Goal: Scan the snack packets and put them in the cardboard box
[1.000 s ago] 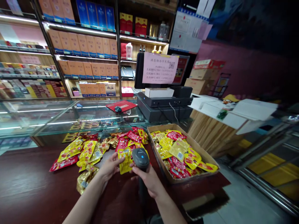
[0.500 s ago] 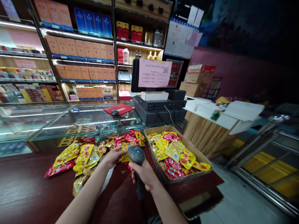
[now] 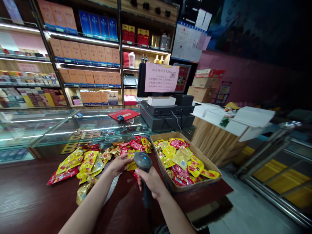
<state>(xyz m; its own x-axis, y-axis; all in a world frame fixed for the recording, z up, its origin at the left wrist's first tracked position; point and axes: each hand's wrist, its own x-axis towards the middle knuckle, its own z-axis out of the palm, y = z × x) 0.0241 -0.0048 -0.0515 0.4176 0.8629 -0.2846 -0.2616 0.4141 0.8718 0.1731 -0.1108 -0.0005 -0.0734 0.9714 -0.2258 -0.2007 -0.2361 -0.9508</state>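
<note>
My right hand is wrapped round the handle of a dark barcode scanner, its head tilted forward with a small blue light on top. Just left of the scanner, my left hand grips a yellow snack packet by its edge; the scanner head hides part of that packet. Beyond and left of my hands lies a loose pile of red, yellow and gold snack packets. To the right, a shallow cardboard box holds many similar packets.
The dark red counter meets a glass display case behind. A monitor with a paper sign stands above a black cash drawer. A mouse rests on a red mat. At right are a white-topped counter and metal railing.
Almost nothing differs. Both hands, the scanner and the packet hold nearly the same place, and the view has shifted very slightly.
</note>
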